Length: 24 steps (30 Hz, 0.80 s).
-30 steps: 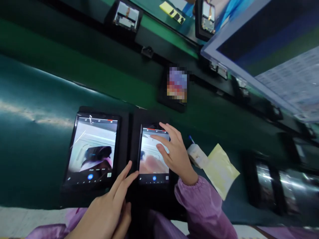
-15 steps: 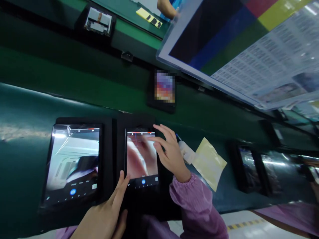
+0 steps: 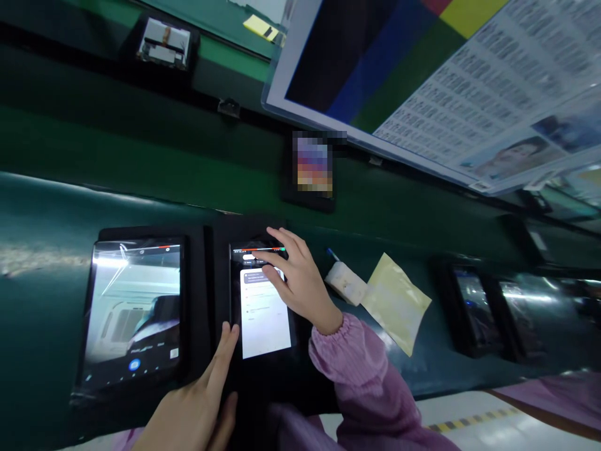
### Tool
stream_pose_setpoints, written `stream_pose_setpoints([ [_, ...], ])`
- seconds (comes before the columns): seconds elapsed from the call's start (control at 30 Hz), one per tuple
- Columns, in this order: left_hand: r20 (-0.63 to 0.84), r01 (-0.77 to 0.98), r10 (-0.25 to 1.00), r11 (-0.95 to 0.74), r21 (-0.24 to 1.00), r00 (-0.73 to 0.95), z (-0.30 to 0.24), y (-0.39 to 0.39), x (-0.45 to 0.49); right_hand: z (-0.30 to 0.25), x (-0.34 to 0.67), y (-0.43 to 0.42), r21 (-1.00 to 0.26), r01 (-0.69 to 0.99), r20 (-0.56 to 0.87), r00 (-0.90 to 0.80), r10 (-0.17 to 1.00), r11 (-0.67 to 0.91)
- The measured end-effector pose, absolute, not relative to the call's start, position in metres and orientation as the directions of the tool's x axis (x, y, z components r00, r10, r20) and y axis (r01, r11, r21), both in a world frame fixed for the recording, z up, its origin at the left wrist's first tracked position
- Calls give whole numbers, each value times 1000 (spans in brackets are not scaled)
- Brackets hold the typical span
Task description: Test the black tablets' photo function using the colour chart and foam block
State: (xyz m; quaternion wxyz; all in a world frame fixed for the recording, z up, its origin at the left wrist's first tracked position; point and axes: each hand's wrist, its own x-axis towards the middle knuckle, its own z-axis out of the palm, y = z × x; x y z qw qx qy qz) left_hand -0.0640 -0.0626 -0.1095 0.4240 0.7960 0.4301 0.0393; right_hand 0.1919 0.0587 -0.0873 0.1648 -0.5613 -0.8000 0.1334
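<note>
The phone [image 3: 265, 319] lies flat on the bench [image 3: 47, 207] between the 2 hands. The left hand [image 3: 197, 407], open, touches its lower-left edge; the right hand [image 3: 298, 285], fingers spread, presses the screen's top.

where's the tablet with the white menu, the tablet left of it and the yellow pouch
tablet with the white menu [image 3: 265, 326]: head view, on the lit white panel of its screen.
left tablet [image 3: 134, 307]: head view, middle of its screen.
yellow pouch [image 3: 395, 300]: head view, middle of its flat face.
</note>
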Motion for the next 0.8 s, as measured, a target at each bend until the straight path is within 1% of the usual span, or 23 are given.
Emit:
stream_pose_setpoints([
  [0.07,-306,682,747,-260,683,591,-106,-64,-59,-87,191,58,-395,854,110,-322,941,338],
  [0.13,-310,689,747,-262,675,588,-103,-63,-57,-88,191,58,-398,855,113,-314,943,333],
  [0.27,-312,673,723,-279,685,617,-101,-59,-61,-94,190,57,-404,844,132,-327,936,352],
  [0.33,-311,653,700,-289,701,643,-102,-58,-63,-97,189,57,-397,844,118,-341,933,359],
  [0.4,-303,652,707,-289,701,639,-103,-59,-63,-98,189,56,-397,846,95,-348,933,356],
  [0.47,-291,667,736,-280,690,610,-103,-60,-62,-95,190,53,-422,836,96,-345,934,352],
  [0.53,-286,678,752,-277,680,594,-104,-62,-61,-89,194,47,-460,815,131,-329,935,352],
  [0.67,-289,686,756,-276,674,588,-104,-63,-60,-81,212,18,-531,791,190,-240,952,305],
  [0.8,-288,682,754,-277,677,591,-104,-61,-61,-94,232,-31,-562,798,108,-190,976,218],
])
